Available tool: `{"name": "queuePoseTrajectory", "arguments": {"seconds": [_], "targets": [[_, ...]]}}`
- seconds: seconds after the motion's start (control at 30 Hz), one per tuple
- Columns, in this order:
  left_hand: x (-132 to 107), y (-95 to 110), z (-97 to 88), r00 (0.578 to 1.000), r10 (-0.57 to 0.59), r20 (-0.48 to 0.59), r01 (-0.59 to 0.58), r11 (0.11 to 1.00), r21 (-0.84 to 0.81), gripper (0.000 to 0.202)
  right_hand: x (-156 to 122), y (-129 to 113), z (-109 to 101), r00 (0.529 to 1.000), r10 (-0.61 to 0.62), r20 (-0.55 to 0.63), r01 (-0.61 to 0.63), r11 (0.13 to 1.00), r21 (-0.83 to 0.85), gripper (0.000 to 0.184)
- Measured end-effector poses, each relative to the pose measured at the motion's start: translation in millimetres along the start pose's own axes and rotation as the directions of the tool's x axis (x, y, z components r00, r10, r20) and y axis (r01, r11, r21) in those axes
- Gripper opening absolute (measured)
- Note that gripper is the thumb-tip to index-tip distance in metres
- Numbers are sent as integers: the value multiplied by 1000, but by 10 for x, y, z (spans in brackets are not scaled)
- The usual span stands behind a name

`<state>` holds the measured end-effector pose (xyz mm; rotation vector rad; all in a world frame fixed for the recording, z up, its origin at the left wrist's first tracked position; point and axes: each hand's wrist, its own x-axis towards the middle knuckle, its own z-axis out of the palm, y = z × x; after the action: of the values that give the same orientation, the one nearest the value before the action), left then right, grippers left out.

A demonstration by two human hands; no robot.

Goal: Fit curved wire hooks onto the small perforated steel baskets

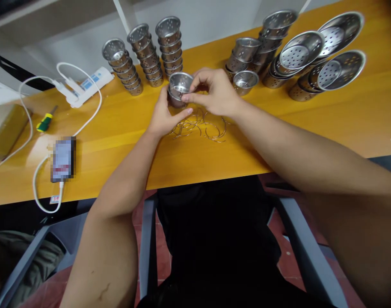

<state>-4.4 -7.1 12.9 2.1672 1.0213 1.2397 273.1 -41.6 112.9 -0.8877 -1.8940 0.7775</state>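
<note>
A small perforated steel cup [179, 87] is held over the yellow table [214, 154] between both hands. My left hand [165, 115] grips its lower side from below. My right hand [213, 92] pinches its rim from the right, fingers curled. Just under the hands lies a loose heap of thin wire rings [200, 126]. Whether a ring is in my right fingers I cannot make out.
Three stacks of like cups [144, 55] stand behind, more cups [247, 55] and wide-rimmed strainers [324, 55] at the right. A power strip [86, 85] with white cables, a green-yellow screwdriver [45, 121] and a phone [63, 159] lie left. A chair sits below the table edge.
</note>
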Motion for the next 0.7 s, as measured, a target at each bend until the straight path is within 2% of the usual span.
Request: {"name": "queuePoseTrajectory", "arguments": {"seconds": [0.17, 0.43, 0.57, 0.63, 0.7], "targets": [[7, 96, 7, 1000, 27, 6, -27, 999, 21, 111, -145, 90, 165, 999, 1, -39, 1, 998, 55, 60], [38, 193, 15, 998, 33, 51, -33, 999, -10, 106, -132, 51, 50, 999, 52, 5, -52, 997, 53, 65], [6, 193, -35, 996, -38, 83, 43, 998, -55, 102, -156, 131, -11, 1000, 23, 5, -23, 998, 53, 64], [12, 98, -118, 995, -102, 18, 102, 995, -4, 99, -161, 226, -46, 997, -5, -72, 6, 1000, 20, 64], [38, -95, -253, 980, -154, -127, 164, 984, 69, 96, -156, 333, -86, 985, -38, -165, 35, 999, -23, 67]]}}
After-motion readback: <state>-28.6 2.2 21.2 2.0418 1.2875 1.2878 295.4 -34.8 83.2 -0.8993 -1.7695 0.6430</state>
